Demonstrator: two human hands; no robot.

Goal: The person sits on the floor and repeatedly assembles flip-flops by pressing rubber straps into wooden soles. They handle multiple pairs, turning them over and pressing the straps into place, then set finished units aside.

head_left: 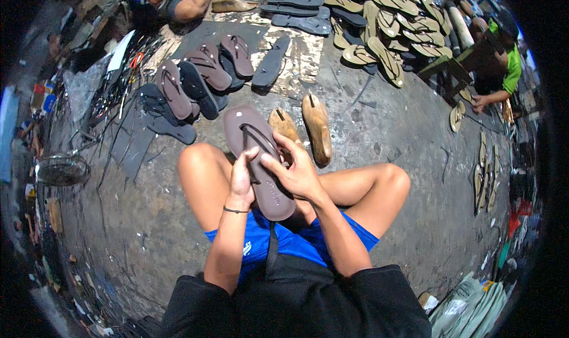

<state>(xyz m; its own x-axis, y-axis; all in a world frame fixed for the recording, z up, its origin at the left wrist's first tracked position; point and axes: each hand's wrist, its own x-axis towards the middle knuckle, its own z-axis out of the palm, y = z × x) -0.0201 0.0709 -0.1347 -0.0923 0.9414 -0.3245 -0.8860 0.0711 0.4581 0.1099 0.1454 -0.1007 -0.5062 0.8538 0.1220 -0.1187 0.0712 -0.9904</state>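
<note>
Black shirt (296, 305), nearest | brown sandal (277, 198), one: between left hand (240, 178), grasping left edge, and right hand (303, 173), grasping right edge; neither nearer | long axis: toe far-left, heel near-right | wooden foot forms (318, 130): beyond, right

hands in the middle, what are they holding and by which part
A brown flip-flop: left hand on its left edge, right hand on its right edge, both around mid-length, beside the strap.
</note>
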